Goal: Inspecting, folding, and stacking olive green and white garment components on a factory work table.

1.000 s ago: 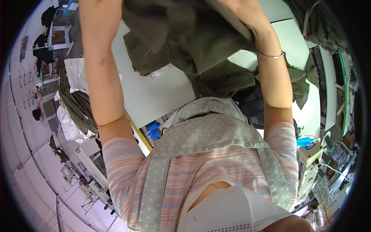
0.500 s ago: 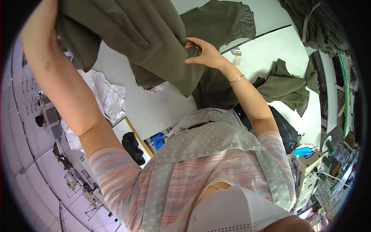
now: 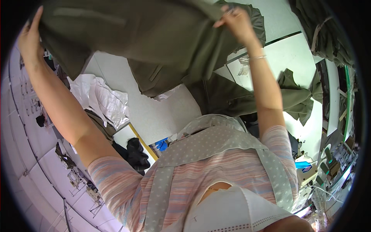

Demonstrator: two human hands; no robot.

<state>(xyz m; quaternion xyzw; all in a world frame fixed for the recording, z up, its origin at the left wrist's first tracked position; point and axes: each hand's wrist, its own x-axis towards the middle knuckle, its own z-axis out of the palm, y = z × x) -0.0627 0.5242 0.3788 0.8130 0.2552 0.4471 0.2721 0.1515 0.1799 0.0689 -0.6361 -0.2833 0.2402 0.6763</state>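
Olive cloth (image 3: 135, 33) is held by the left hand (image 3: 31, 44), the right hand's (image 3: 236, 24) grip blurred; the underlying piece (image 3: 160, 79) could be dragged by friction.

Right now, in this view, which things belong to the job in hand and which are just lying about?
In the job:
- olive garment piece, left hand at one edge, right hand towards the other
- probably the matching olive cloth on the table

Apparently lying about:
- crumpled white sheet
- black bundle
- blue item
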